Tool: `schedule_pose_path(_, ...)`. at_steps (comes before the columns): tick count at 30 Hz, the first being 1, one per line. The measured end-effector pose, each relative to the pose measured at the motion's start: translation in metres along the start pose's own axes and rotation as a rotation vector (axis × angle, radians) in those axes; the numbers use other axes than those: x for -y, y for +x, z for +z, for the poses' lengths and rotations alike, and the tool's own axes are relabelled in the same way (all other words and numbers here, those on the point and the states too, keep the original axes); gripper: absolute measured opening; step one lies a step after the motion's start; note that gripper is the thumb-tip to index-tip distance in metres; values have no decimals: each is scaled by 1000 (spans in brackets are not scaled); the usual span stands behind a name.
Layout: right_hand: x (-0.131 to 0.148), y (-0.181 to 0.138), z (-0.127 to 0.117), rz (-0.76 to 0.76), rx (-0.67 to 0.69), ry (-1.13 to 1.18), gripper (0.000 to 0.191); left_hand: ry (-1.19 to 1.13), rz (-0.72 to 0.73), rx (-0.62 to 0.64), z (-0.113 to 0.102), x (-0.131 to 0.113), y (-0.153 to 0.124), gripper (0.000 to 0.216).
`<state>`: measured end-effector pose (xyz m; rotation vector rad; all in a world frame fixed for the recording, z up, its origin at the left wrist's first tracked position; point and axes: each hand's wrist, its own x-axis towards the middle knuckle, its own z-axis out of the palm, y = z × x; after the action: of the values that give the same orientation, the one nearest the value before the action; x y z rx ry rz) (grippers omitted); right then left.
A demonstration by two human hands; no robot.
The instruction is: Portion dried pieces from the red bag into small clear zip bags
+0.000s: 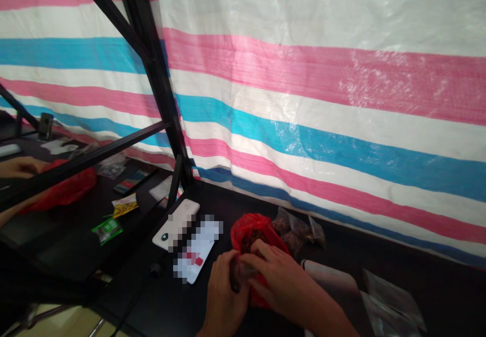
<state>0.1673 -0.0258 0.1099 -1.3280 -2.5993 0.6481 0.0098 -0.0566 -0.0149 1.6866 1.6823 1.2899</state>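
Note:
My left hand [224, 294] is curled around a small clear plastic bag [246, 270] with something dark in its lower part. Bent over the same bag from the right, my right hand [279, 276] has its fingers closed at the bag's upper edge. Just behind both hands sits an open red plastic bag [250, 223], with small dark brown pieces showing inside it; my right hand covers part of it. Several small filled clear bags [298, 228] lie against its right side.
Two phones lie left of my hands, one white [176, 224] and one with a lit screen [199, 256]. At right are a pale rounded object [330, 278] and flat clear bags [395, 301]. Beyond the black frame [161, 94], another person's hand [23, 166] touches a red bag [72, 185].

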Motion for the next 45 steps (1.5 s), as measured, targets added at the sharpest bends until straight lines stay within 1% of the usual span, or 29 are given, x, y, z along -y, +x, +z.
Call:
schedule_pose_path(2, 0, 2, 7, -34, -30, -79, 41, -1, 33, 21, -1, -2, 1, 31)
schedule_pose_path(4, -1, 4, 9, -80, -45, -137, 43, -3, 35, 39, -1, -3, 2, 31)
schedule_pose_path(8, -3, 6, 4, -143, -59, -123, 40, -6, 34, 41, 2, 0, 2, 31)
schedule_pose_path(10, -8, 6, -2, -109, -102, -91, 39, -14, 25, 41, 2, 0, 1, 31)
schedule_pose_path(12, -16, 6, -8, -17, -139, -89, 40, -36, -6, 60, 1, -3, 1, 29)
schedule_pose_path(13, -20, 6, -9, 39, -135, -103, 40, -52, -25, 65, 0, -6, 2, 28)
schedule_pose_path(15, -28, 8, -10, 139, -70, -151, 39, -91, -58, 27, -1, -11, 4, 23)
schedule_pose_path(17, -33, 12, -7, 206, 25, -209, 37, -138, -92, -38, -2, -16, 9, 21)
schedule_pose_path(18, -34, 14, -5, 231, 60, -234, 37, -169, -118, -44, -2, -17, 13, 22)
schedule_pose_path(20, -34, 17, 0, 277, 91, -277, 37, -256, -190, 32, -1, -19, 20, 22)
schedule_pose_path(22, -33, 20, 3, 318, 89, -309, 40, -369, -250, 132, 0, -20, 28, 16)
schedule_pose_path(23, -33, 20, 4, 334, 90, -319, 41, -421, -263, 158, 1, -21, 30, 13)
schedule_pose_path(25, -32, 21, 6, 340, 101, -313, 42, -496, -267, 150, 3, -21, 34, 11)
schedule_pose_path(29, -28, 24, 10, 277, 117, -252, 44, -578, -297, 72, 2, -21, 34, 18)
schedule_pose_path(31, -26, 25, 12, 266, 118, -242, 41, -640, -319, 53, 0, -20, 34, 21)
schedule_pose_path(33, -24, 25, 13, 269, 110, -233, 37, -720, -352, 62, -3, -18, 35, 23)
schedule_pose_path(36, -23, 23, 12, 305, 83, -237, 33, -790, -381, 66, -4, -14, 34, 24)
schedule_pose_path(40, -24, 21, 11, 381, 70, -278, 32, -745, -337, 15, -1, -8, 32, 27)
schedule_pose_path(41, -25, 21, 12, 388, 66, -278, 33, -738, -325, 33, 1, -7, 31, 29)
schedule_pose_path(45, -26, 23, 17, 370, 45, -242, 34, -706, -315, 194, 4, -8, 28, 27)
